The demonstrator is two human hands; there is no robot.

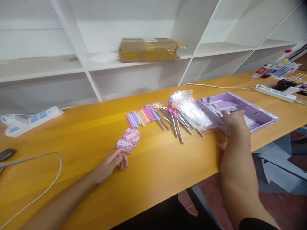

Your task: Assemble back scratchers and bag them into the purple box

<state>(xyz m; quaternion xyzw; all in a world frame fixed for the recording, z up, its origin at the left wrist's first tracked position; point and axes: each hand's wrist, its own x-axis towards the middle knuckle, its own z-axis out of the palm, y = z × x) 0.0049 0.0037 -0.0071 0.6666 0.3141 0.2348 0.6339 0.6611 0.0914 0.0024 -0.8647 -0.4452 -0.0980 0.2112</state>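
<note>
At the near-left part of the purple tray (259, 110), the right grip (233, 119) reaches inside with its fingers turned down among the contents. Its state cannot be told, since the back of the hand and the tray's contents hide the fingertips. The left grip (114, 163) rests at the lower edge of a loose stack of printed cards (131, 137), released, with fingers slightly curled and the index finger at the lowest card.

Both sets of items lie on one wooden counter (153, 172). Directly beyond the cards is a row of pastel tubes (136, 118) (pink, blue, yellow and purple), laid side by side. To the right of the tubes, claw-headed rods (181, 131) lie in an overlapping pile; the claws are coloured, the shafts metallic. Clear plastic bags (195, 110) are heaped between the rods and the tray, partly beneath the rods.

Farther out, a white power strip (35, 121) sits at the left, with a pale cable (59, 159) looping near it and a dark object at the left edge. A second power strip (275, 93) lies beyond the tray, near a red-labelled bottle (263, 70). Behind the counter, a white shelf (124, 19) carries a taped cardboard box (134, 52).
</note>
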